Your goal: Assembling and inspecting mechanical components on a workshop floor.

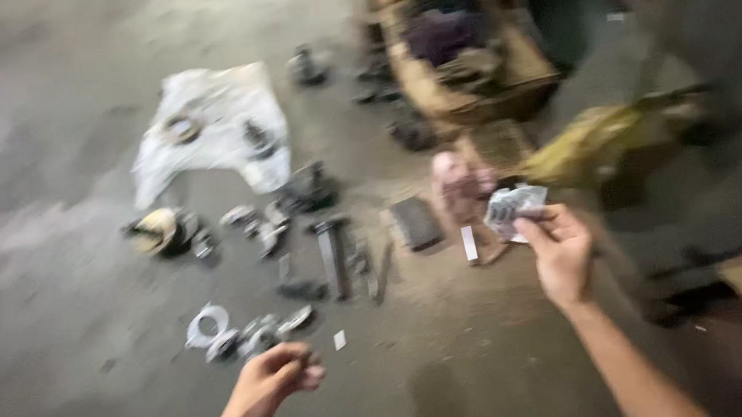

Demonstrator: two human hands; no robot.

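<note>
Here our right hand [561, 254] pinches a crumpled packet [512, 207]; our left hand [266, 386] curls, contents unclear, above scattered metal parts [256, 333].

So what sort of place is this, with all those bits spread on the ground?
Probably a repair workshop or garage floor. Metal machine parts lie scattered on bare concrete, some on a dirty white cloth, with a worn crate of scrap beside them. The picture is blurred.

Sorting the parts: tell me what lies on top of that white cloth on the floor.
On the white cloth lie a ring-shaped part and a small dark part. Blur hides details; anything under it is covered.
</note>
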